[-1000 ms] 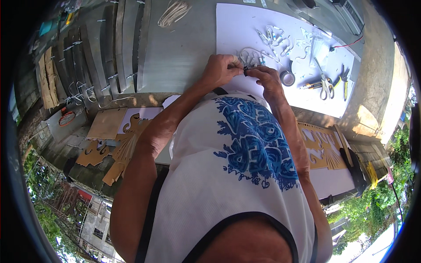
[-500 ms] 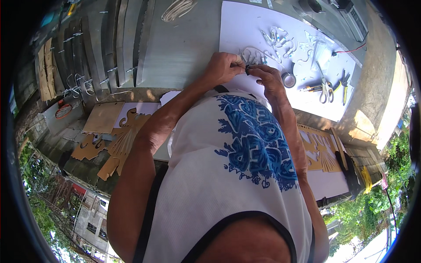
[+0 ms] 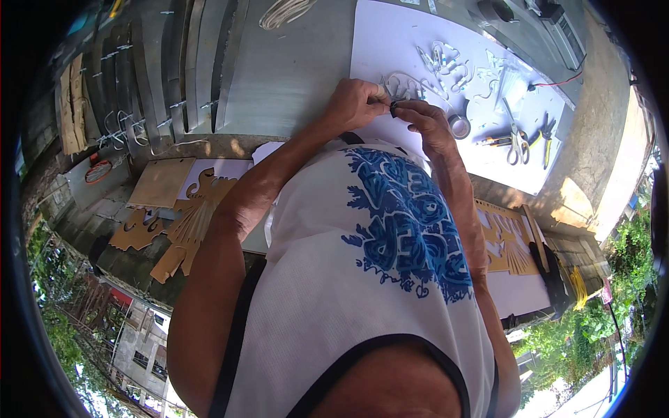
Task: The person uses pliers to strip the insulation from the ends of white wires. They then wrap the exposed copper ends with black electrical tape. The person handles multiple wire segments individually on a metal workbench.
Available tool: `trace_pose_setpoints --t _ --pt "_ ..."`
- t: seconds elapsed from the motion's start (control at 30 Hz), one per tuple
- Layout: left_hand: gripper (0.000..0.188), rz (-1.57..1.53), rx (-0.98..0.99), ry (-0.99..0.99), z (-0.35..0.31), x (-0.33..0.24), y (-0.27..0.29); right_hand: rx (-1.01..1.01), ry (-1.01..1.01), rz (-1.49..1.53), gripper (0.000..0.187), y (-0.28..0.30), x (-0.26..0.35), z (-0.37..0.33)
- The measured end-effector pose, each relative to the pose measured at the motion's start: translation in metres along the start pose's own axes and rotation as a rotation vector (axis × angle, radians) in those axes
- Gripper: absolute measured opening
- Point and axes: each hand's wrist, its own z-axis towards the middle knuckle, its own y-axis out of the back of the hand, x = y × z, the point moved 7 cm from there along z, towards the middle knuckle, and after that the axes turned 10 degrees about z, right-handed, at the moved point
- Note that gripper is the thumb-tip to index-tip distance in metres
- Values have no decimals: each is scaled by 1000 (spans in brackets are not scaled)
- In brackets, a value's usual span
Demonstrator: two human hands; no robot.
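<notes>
My left hand and my right hand meet at the near left side of a white sheet. Their fingertips are pinched together on a small black piece; its kind is too small to tell, and the fingers cover part of it. Just beyond the fingers lie white cords with small clear and white parts. More such white pieces are heaped farther off. A roll of dark tape lies close beside my right hand.
Scissors and yellow-handled pliers lie at the sheet's right, near a clear plastic bag. Long dark metal strips cover the table's left. A coiled pale cord lies at the back. Cut brown boards sit below the table edge.
Both hands stay pinched at the same spot with barely any finger movement. The whole view has shifted very slightly.
</notes>
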Motion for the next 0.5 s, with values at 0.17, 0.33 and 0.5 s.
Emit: trace_pose_setpoints --t 0.17,0.33,0.5 --pt "16 77 -10 -17 0 -9 6 -1 -34 71 34 -1 2 -3" --pt "13 135 -1 17 0 -21 13 -33 -38 62 32 -1 0 -1" --pt "29 59 -25 49 3 -11 8 -96 53 189 24 -1 -2 2"
